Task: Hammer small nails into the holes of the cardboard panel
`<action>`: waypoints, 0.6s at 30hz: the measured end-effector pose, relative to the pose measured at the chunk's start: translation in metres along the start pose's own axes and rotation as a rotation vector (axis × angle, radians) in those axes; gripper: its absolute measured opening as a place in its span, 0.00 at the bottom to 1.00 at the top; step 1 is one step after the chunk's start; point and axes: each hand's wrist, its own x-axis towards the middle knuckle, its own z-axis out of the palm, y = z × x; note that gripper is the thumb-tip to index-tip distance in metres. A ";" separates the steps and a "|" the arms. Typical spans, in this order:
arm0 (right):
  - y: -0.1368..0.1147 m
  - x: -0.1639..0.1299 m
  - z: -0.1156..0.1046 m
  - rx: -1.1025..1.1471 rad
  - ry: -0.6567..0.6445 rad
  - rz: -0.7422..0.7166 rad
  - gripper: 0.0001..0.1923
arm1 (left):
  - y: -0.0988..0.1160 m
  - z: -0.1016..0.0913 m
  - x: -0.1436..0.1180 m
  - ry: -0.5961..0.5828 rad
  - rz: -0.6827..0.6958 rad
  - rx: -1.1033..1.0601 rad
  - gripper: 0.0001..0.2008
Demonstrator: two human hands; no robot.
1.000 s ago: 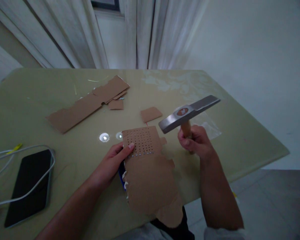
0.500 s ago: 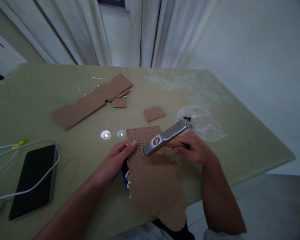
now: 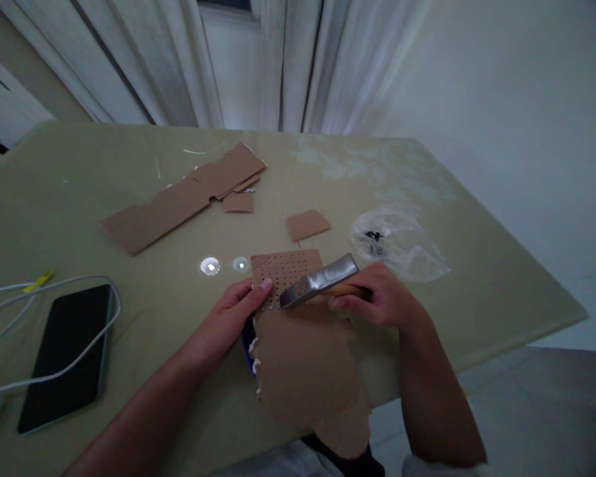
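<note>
My right hand (image 3: 382, 301) grips the wooden handle of a steel-headed hammer (image 3: 320, 281). The hammer's head lies low on a brown cardboard sheet (image 3: 302, 358), at the lower edge of its grid of small holes (image 3: 278, 275). My left hand (image 3: 233, 315) presses on the sheet's left edge, thumb tip beside the holes. Something blue with white bits (image 3: 248, 341) shows under the sheet's left side.
A black phone (image 3: 62, 354) with a white cable (image 3: 44, 324) across it lies at the left. Cardboard scraps (image 3: 179, 199) and a small square piece (image 3: 306, 224) lie farther back. A clear plastic bag (image 3: 402, 245) rests to the right. The table edge (image 3: 501, 344) runs close on the right.
The hammer came down from a raised position onto the holed part of the cardboard sheet. My left hand kept its place on the sheet's edge.
</note>
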 end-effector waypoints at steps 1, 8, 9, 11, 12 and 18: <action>0.001 0.000 0.000 -0.005 -0.003 0.007 0.29 | 0.000 0.000 0.000 -0.001 0.005 0.007 0.27; 0.006 -0.001 0.002 0.031 0.068 -0.035 0.32 | -0.003 -0.001 0.001 -0.017 0.020 0.000 0.26; 0.007 -0.001 0.002 0.025 0.065 -0.041 0.32 | -0.003 -0.001 0.001 -0.025 0.027 -0.003 0.26; 0.008 -0.001 0.002 0.014 0.068 -0.054 0.31 | -0.004 -0.002 0.001 -0.040 0.036 -0.002 0.27; 0.008 -0.001 0.002 0.008 0.075 -0.063 0.31 | -0.004 -0.002 0.002 -0.044 0.035 0.002 0.27; 0.008 0.000 0.002 -0.021 0.085 -0.075 0.32 | -0.004 -0.002 0.001 -0.067 0.026 0.006 0.29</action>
